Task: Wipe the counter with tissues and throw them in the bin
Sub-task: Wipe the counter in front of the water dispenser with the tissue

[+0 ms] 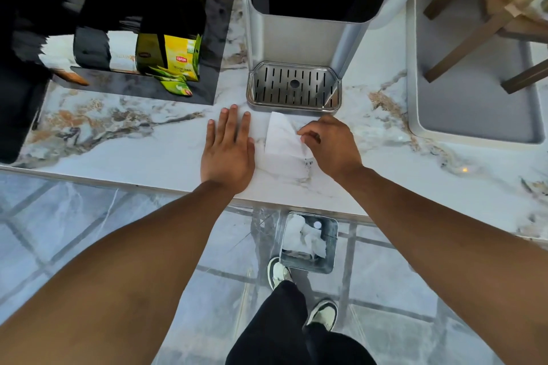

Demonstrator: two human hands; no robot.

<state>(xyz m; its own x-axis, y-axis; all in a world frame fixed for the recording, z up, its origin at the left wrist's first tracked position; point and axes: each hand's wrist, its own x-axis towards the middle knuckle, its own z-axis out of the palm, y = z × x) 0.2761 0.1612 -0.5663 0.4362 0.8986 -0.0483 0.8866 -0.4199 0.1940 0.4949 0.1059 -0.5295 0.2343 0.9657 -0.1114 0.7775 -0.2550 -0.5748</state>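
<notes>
A white tissue (281, 139) is being pinched by the right hand (329, 144) just before the dispenser's drip tray (293, 87); the left hand (228, 147) is being pressed flat, fingers spread, on the marble surface (133, 142) beside it.

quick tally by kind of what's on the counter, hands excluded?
Tissue: 1
Water dispenser: 1
Tea box: 1
Loose tea sachets: at least 2, overlapping so the exact count is unclear
Black tray: 1
Grey tray: 1
Total: at least 7
</notes>
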